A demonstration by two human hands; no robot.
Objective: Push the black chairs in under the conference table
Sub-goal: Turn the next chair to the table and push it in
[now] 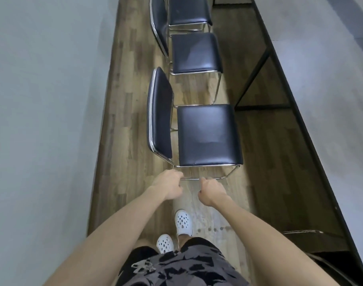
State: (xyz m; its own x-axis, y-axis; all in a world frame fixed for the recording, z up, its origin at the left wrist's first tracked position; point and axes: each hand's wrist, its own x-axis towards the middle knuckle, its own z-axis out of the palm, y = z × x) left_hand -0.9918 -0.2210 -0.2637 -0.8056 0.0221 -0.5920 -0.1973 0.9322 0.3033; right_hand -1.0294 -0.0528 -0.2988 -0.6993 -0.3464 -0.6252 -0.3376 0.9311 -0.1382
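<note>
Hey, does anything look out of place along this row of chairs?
Three black padded chairs with chrome frames stand out on the wood-plank floor, seats clear of the long grey conference table: the nearest chair, the middle chair and the far chair. A row of small dark dots marks the floor beside the white shoe.

No legible text, no labels or numbers (shorts [182, 267] show pattern only)
</note>
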